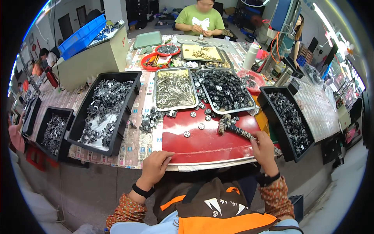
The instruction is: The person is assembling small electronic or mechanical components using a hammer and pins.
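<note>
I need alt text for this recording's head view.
A person's right hand touches a wrapped-handle hammer on a red board; the left hand rests at the board's near edge. Beyond are metal trays of pin-like pieces and black wheel-like parts, with black bins either side. A co-worker in green is across the table.

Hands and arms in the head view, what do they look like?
The left hand and right hand are bare, without gloves. A black band circles the left wrist and another dark band the right. Both arms wear rust-orange sleeves with a small, light, floral-looking print.
</note>
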Demonstrator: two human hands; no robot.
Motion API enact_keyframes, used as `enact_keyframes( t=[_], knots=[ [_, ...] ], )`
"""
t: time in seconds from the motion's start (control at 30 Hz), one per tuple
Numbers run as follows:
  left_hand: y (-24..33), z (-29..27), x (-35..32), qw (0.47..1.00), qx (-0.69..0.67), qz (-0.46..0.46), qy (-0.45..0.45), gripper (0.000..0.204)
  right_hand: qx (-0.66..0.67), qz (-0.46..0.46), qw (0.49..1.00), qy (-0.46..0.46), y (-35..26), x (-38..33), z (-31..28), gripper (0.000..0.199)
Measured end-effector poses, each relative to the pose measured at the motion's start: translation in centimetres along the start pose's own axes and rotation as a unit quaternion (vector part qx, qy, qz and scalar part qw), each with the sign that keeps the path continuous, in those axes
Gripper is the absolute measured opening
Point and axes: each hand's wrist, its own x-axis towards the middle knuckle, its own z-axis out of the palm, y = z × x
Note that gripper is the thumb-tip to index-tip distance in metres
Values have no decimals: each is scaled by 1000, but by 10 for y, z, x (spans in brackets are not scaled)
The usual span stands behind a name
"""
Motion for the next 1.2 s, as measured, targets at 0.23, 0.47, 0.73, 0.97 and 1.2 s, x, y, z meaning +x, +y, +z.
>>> enact_keyframes(
  t=[0.23,0.47,0.73,0.97,1.2],
  knots=[
    [-7,15,4,998,49,-11,49,14,422,459,777,-90,90,83,82,28],
    [-13,18,5,991,110,54,45,21,523,504,687,27,116,116,142,33],
    [-2,18,10,989,130,57,45,18,557,528,641,8,129,142,167,24],
    [1,24,13,989,140,43,26,17,672,489,555,29,106,148,160,24],
    [4,27,15,985,163,52,12,17,677,476,560,-33,120,136,159,28]
  ],
)
